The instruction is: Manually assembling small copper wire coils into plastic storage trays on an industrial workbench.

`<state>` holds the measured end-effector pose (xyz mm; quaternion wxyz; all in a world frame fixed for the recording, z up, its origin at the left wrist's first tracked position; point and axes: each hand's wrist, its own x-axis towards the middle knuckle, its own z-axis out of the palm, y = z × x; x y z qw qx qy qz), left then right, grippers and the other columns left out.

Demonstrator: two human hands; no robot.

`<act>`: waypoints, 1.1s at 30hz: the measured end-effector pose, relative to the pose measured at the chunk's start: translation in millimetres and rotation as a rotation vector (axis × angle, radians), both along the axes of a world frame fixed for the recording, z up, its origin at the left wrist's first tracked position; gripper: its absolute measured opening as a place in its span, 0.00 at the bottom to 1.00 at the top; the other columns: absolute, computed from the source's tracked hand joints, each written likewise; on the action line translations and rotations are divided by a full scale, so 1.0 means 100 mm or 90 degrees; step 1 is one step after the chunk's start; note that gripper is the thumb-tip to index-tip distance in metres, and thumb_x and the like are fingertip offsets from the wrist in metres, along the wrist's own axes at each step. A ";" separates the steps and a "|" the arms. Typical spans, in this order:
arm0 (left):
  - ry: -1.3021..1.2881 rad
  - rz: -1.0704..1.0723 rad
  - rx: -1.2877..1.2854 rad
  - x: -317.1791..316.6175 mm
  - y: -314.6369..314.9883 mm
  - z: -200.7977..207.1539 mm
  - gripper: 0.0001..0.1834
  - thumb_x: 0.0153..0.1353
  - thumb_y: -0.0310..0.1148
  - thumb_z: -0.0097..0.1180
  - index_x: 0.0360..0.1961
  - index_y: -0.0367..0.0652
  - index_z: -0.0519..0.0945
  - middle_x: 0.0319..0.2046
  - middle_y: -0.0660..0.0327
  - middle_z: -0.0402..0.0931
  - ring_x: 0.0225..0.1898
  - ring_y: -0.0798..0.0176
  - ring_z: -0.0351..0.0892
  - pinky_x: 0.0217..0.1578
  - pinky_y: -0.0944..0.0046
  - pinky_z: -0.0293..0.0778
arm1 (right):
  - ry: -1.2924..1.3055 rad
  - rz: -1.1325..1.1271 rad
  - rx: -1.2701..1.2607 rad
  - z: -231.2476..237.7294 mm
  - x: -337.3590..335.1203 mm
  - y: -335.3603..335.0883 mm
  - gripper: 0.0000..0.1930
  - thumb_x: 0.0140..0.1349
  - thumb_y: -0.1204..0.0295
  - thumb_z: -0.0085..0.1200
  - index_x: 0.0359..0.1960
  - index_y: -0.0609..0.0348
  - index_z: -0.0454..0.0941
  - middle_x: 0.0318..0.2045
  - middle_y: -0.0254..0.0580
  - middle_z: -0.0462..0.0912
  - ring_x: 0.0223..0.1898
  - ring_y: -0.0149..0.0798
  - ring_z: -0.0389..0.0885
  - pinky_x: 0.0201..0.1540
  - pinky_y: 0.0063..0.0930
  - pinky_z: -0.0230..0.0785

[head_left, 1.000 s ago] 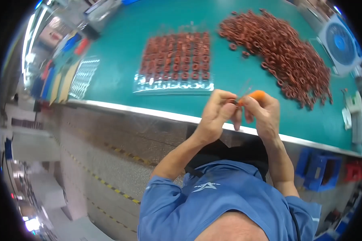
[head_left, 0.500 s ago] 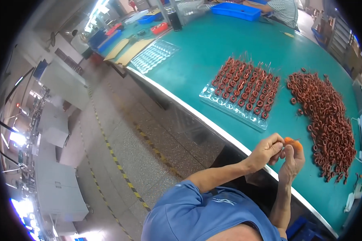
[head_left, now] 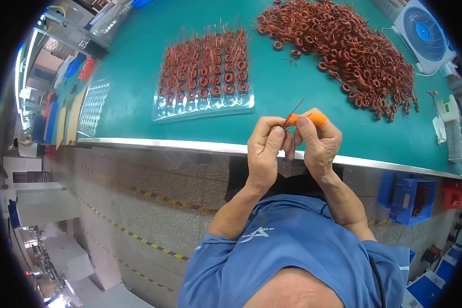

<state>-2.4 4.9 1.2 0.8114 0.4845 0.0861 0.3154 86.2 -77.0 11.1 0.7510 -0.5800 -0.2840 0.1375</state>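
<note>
At the table's near edge my two hands meet. My left hand (head_left: 263, 156) pinches a small ring coil (head_left: 284, 131) wound with copper-coloured wire, mostly covered by the fingers. A loose wire end (head_left: 296, 106) sticks up from it. In my right hand (head_left: 321, 149) is a tool with an orange handle (head_left: 317, 120), its thin tip pointing at the coil; the tip's shape is too small to tell. Beyond my left hand lies a clear plastic tray (head_left: 205, 106) filled with rows of similar coils (head_left: 204, 82), the front pockets bare. A large heap of loose coils (head_left: 359, 56) lies to the right.
The green table (head_left: 138, 123) has a pale metal edge (head_left: 190, 145). Another clear tray (head_left: 93, 108) lies at the left. A blue and white fan (head_left: 423, 33) stands at the far right. Below the table on the right are a blue crate (head_left: 406, 197) and a red stool (head_left: 454, 195).
My view has swung to the right, so the tray and heap appear further left and the fan shows. My hands stay together, still holding the coil and the orange-handled tool.
</note>
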 end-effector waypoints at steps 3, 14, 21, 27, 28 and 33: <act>0.001 -0.023 -0.018 0.01 -0.03 -0.01 0.12 0.72 0.35 0.44 0.45 0.35 0.73 0.24 0.64 0.67 0.24 0.72 0.67 0.21 0.72 0.69 | 0.080 0.119 0.073 -0.02 0.05 -0.09 0.07 0.65 0.74 0.56 0.39 0.67 0.77 0.26 0.35 0.79 0.22 0.24 0.76 0.25 0.16 0.69; 0.052 -0.011 0.038 -0.20 0.02 0.02 0.10 0.73 0.32 0.42 0.48 0.38 0.70 0.23 0.63 0.70 0.22 0.73 0.68 0.24 0.73 0.66 | 0.120 0.181 -0.031 -0.01 0.13 -0.06 0.12 0.69 0.67 0.51 0.41 0.65 0.80 0.22 0.31 0.76 0.24 0.22 0.72 0.29 0.15 0.64; 0.102 0.234 0.194 -0.73 1.03 -0.07 0.05 0.72 0.29 0.44 0.43 0.41 0.70 0.27 0.58 0.76 0.26 0.66 0.76 0.29 0.67 0.75 | -0.600 -0.085 -0.372 0.01 1.02 -0.08 0.14 0.64 0.71 0.55 0.49 0.65 0.76 0.47 0.45 0.75 0.45 0.40 0.77 0.45 0.32 0.73; 0.260 0.524 0.560 -1.08 2.04 -0.23 0.06 0.62 0.28 0.59 0.35 0.36 0.78 0.32 0.60 0.77 0.37 0.67 0.76 0.39 0.68 0.70 | -0.914 -0.106 -0.567 -0.38 1.89 -0.03 0.18 0.60 0.75 0.55 0.51 0.67 0.71 0.52 0.48 0.71 0.55 0.49 0.70 0.55 0.40 0.68; 0.255 0.524 0.558 -1.03 2.11 -0.25 0.06 0.62 0.28 0.59 0.35 0.36 0.78 0.32 0.60 0.77 0.37 0.67 0.76 0.39 0.68 0.70 | -0.922 -0.095 -0.592 -0.43 1.93 -0.06 0.17 0.60 0.75 0.55 0.50 0.67 0.72 0.51 0.46 0.71 0.54 0.48 0.70 0.54 0.39 0.69; 0.397 0.586 0.653 -1.01 2.53 -0.36 0.06 0.58 0.29 0.59 0.34 0.37 0.81 0.34 0.55 0.81 0.40 0.54 0.77 0.43 0.58 0.71 | -0.961 -0.117 -0.568 -0.37 1.89 0.05 0.12 0.60 0.75 0.53 0.45 0.65 0.74 0.47 0.43 0.73 0.51 0.44 0.71 0.48 0.36 0.69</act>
